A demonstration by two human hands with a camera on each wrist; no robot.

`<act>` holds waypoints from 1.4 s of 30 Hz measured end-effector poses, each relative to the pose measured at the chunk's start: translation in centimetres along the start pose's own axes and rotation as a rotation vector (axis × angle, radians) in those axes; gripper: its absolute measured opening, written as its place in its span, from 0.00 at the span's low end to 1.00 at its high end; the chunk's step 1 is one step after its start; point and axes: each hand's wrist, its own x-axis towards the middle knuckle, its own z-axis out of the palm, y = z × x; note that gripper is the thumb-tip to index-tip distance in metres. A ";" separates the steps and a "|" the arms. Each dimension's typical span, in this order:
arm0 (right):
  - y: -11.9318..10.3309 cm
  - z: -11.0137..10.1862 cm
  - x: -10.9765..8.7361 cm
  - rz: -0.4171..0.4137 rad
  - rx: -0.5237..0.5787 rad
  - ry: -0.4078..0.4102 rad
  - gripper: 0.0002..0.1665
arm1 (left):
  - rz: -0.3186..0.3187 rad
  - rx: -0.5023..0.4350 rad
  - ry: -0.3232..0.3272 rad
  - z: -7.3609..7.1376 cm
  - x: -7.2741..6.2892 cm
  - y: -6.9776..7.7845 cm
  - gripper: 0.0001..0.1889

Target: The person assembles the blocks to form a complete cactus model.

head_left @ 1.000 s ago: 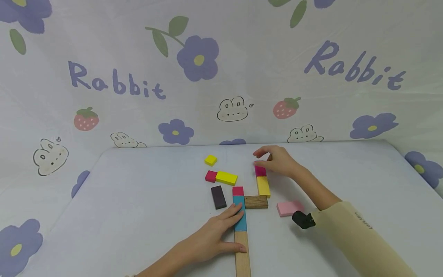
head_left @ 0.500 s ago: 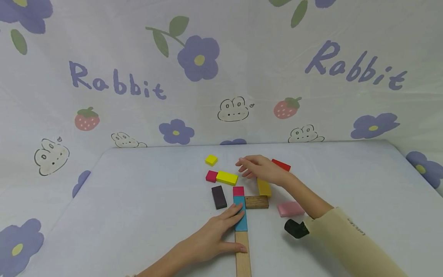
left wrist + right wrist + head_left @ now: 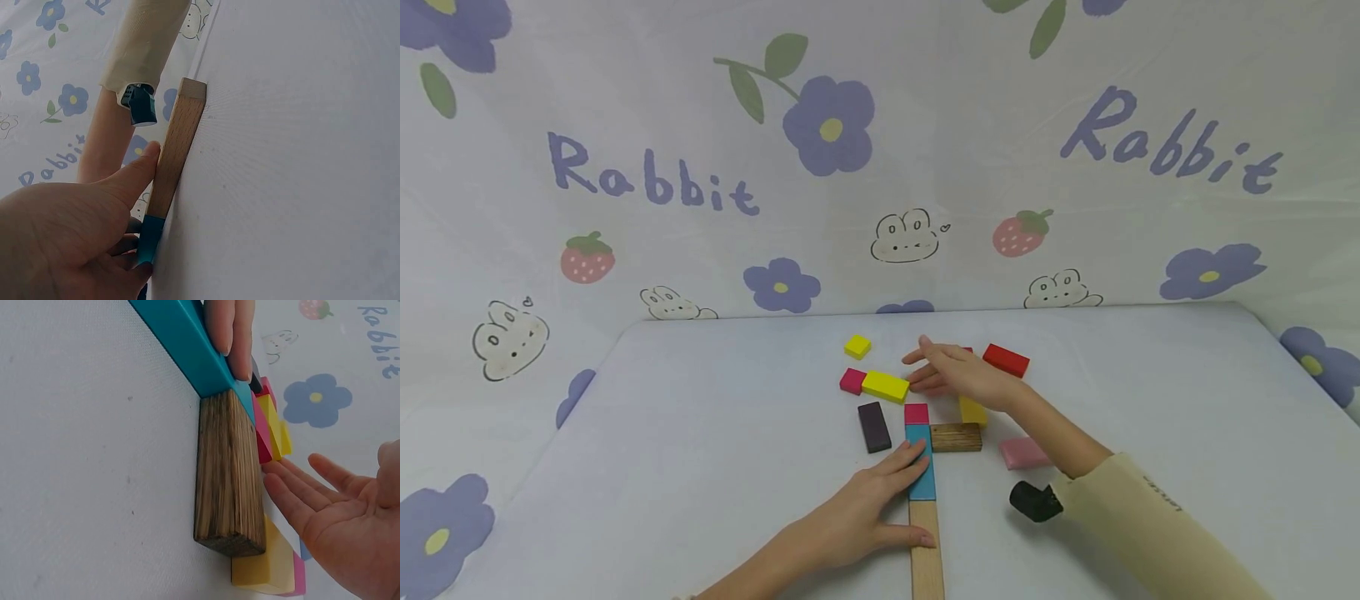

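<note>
My left hand (image 3: pixel 865 504) rests on a row of wooden blocks, fingers over the blue block (image 3: pixel 925 487) and thumb on the light wood block (image 3: pixel 926 571). A pink-red cube (image 3: pixel 916 414) sits at the row's far end. Jutting right from the blue block is a dark wood-grain block (image 3: pixel 956 437), with a pale yellow block (image 3: pixel 973 412) beyond it. My right hand (image 3: pixel 966 375) has its fingers extended, fingertips at the right end of the bright yellow block (image 3: pixel 886 387). A red cube (image 3: pixel 852 381) adjoins that block. The right hand mostly hides a magenta block (image 3: pixel 300 575).
Left of the row lies a black block (image 3: pixel 874 427), and a small yellow block (image 3: pixel 857 347) is farther back. A red block (image 3: pixel 1006 360) and a pink block (image 3: pixel 1024 453) lie to the right, the pink one partly behind the forearm. A patterned cloth (image 3: pixel 700 242) hangs behind the table.
My right hand has moved left from the magenta block to the bright yellow block, uncovering the red block. The bright yellow block and red cube have shifted slightly left. The left hand stays put.
</note>
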 end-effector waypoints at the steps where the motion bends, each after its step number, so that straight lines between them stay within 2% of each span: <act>1: 0.0 0.1 0.0 -0.005 0.005 -0.008 0.40 | -0.001 0.000 -0.001 0.0 0.0 0.0 0.46; 12: -0.3 0.9 0.7 -0.023 0.027 -0.059 0.40 | -0.005 -0.015 -0.005 0.0 0.0 0.0 0.46; 24: -0.5 1.4 1.0 -0.017 0.022 -0.076 0.38 | 0.017 -0.003 0.004 0.1 -0.1 -0.2 0.46; 35: -0.6 1.6 1.0 -0.040 -0.029 -0.103 0.37 | 0.012 -0.007 -0.002 0.0 0.0 -0.1 0.46; 42: -0.9 1.2 0.6 -0.062 -0.018 -0.108 0.37 | 0.010 -0.003 0.006 0.0 -0.1 -0.1 0.46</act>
